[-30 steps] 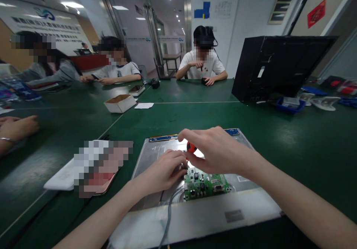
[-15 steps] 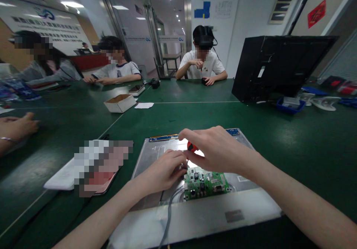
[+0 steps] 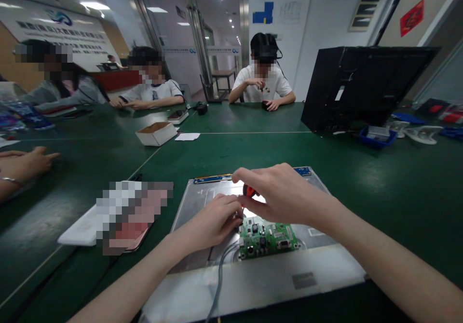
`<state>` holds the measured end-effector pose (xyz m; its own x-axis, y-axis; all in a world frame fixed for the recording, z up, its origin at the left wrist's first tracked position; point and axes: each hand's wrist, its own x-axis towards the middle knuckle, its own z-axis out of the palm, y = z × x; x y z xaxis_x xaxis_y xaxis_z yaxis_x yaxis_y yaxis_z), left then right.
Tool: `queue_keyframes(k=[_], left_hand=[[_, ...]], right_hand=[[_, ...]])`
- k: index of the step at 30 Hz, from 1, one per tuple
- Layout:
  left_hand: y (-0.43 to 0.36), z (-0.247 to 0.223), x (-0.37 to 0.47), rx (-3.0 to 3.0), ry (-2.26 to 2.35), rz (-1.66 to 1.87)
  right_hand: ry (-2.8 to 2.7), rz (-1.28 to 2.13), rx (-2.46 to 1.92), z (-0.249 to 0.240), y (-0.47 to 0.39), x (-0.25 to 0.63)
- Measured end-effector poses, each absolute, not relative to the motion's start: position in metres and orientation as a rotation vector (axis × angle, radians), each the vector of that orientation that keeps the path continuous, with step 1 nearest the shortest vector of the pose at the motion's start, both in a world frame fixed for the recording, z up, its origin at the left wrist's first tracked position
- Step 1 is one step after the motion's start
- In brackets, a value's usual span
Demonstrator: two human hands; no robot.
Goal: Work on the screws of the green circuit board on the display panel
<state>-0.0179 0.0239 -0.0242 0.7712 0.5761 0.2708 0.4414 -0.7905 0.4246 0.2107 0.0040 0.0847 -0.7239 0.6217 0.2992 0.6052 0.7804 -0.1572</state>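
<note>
A metal display panel (image 3: 202,202) lies on the green table before me, with a green circuit board (image 3: 269,240) on it. My right hand (image 3: 277,190) grips a red and black screwdriver (image 3: 249,190) above the board's upper left corner. Close against it, my left hand (image 3: 217,217) has its fingers pinched near the screwdriver's lower end; what they hold, if anything, is hidden. A grey cable (image 3: 220,277) runs from the board's left side over the panel's pale lower strip. Along the panel's far edge is a narrow blue board (image 3: 211,180), partly covered by my right hand.
Two phones, one white (image 3: 81,224) and one pink (image 3: 139,229), lie at the left. Beyond are an open box (image 3: 156,134), a black monitor (image 3: 369,87) and a blue tray (image 3: 376,139). Another person's hand (image 3: 31,164) is at the left edge; several people sit around the table.
Both my hands keep nearly the same place and grip. The other person's hand at the left edge has shifted slightly to the right.
</note>
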Motion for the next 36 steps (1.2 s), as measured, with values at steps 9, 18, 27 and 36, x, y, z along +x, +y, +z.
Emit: queue_keyframes(k=[9,18,27,36], left_hand=[[0.0231,-0.0237,-0.0182,2.632,0.797,0.56],[0.0242,-0.0229,-0.016,2.613,0.779,0.539],[0.0232,-0.0243,-0.0167,2.607,0.803,0.539],[0.0233,-0.025,-0.0172,2.601,0.792,0.556]], right_hand=[[-2.647,0.091,-0.898,0.0855,0.0034,0.2117],[-2.671,0.143,-0.932,0.0883,0.0007,0.2096],[-2.656,0.106,-0.935,0.0846,0.003,0.2096],[-2.654,0.132,-0.938,0.0851,0.0034,0.2102]])
